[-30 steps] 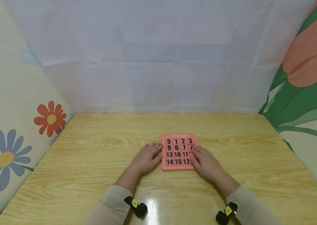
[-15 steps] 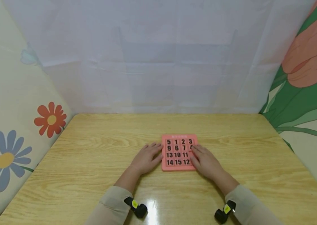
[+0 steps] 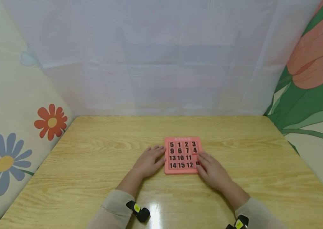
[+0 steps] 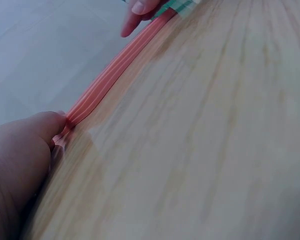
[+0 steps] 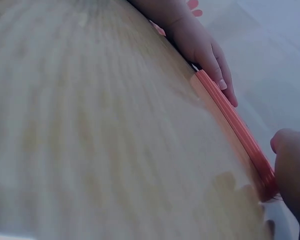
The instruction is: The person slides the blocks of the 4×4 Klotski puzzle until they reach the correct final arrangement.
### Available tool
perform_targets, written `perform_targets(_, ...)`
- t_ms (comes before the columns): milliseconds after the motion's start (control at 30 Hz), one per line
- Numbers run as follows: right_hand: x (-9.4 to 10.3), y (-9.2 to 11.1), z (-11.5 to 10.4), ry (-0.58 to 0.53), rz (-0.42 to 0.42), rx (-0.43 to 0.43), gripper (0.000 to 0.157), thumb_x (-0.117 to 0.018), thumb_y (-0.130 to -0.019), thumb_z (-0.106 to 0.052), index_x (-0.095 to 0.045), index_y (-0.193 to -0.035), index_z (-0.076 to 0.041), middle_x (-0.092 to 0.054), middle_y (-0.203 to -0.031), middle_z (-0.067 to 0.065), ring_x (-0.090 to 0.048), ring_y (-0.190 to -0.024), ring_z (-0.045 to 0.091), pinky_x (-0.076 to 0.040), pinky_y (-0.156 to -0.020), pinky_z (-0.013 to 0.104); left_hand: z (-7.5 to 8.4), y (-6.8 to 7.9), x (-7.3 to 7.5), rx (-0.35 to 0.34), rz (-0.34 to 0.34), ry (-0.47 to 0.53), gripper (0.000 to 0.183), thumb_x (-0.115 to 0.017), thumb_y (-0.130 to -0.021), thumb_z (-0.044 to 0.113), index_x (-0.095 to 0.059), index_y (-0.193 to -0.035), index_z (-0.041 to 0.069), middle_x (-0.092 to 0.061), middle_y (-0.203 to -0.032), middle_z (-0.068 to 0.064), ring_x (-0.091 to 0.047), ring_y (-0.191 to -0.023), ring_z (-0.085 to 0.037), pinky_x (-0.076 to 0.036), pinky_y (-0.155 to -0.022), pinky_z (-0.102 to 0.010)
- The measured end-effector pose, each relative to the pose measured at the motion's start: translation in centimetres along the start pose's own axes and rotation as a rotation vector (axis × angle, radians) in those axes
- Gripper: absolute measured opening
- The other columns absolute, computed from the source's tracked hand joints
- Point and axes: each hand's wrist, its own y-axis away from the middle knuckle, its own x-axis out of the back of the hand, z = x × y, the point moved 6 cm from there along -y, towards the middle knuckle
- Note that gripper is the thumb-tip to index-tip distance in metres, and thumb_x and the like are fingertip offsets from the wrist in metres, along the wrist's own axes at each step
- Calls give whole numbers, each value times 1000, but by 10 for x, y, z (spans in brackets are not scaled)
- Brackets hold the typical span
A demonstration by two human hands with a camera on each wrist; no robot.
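Observation:
A pink sliding number puzzle (image 3: 182, 171) lies flat on the table, its tiles printed with black numbers. My left hand (image 3: 149, 161) rests against its left edge with fingers extended; in the left wrist view the left thumb (image 4: 52, 125) touches the near corner. On the other side, my right hand (image 3: 214, 171) lies at the puzzle's right edge, fingertips on the frame and thumb by the lower right tile (image 3: 197, 163), whose number is partly covered. Above that tile, right of the 11, the slot looks bare, though fingers partly hide it. The 4 tile (image 3: 194, 150) shows fully.
The wooden table (image 3: 107, 136) surrounds the puzzle. A white sheet (image 3: 178, 79) hangs behind it, with flower-patterned panels on both sides. Black wrist cameras are strapped to the left sleeve (image 3: 112, 206) and right sleeve (image 3: 256, 210).
My right hand has shifted slightly down and right, uncovering the 4 tile and part of the lower right tile. The left hand and the puzzle stay in place.

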Motion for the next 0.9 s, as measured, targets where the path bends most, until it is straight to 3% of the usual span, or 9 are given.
perform_targets(533, -3, 27, -6, 14, -7, 64, 49, -55, -98, -30, -53, -139, -2, -48, -149, 14, -42, -140, 34, -33, -118, 51, 4, 0, 2, -1, 3, 0, 53, -49, -101, 36, -45, -147, 9, -46, -152, -8, -35, -146, -31, -18, -125, -49)
perform_targets(900, -3, 28, -6, 21, 2, 79, 48, -55, -98, -28, -54, -138, -1, -50, -147, 14, -43, -140, 33, -33, -118, 50, 4, 0, 1, 4, 3, 1, 54, -49, -101, 37, -44, -147, 9, -45, -153, -8, -34, -146, -30, -18, -125, -48)
